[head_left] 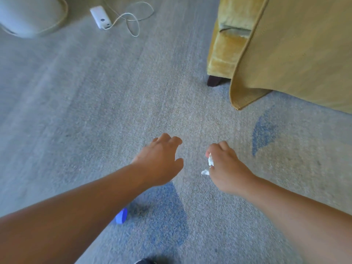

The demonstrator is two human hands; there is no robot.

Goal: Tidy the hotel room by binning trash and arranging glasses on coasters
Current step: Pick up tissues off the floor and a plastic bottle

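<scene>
1. A pale round container (28,16), possibly the bin, stands at the far left, well apart from both hands.
2. A white charger (100,17) lies with its cord on the carpet (76,111) near that container.
3. A small blue object (121,216) lies beside the left forearm; what it is cannot be told.
4. The left hand (162,161) hovers above the carpet with fingers loosely curled and holds nothing, so it is free for 1 more pickup.
5. A crumpled white tissue (209,162) is pinched in the right hand (226,168), evidently trash for binning.
6. A yellow armchair (228,44) stands at the right.
</scene>
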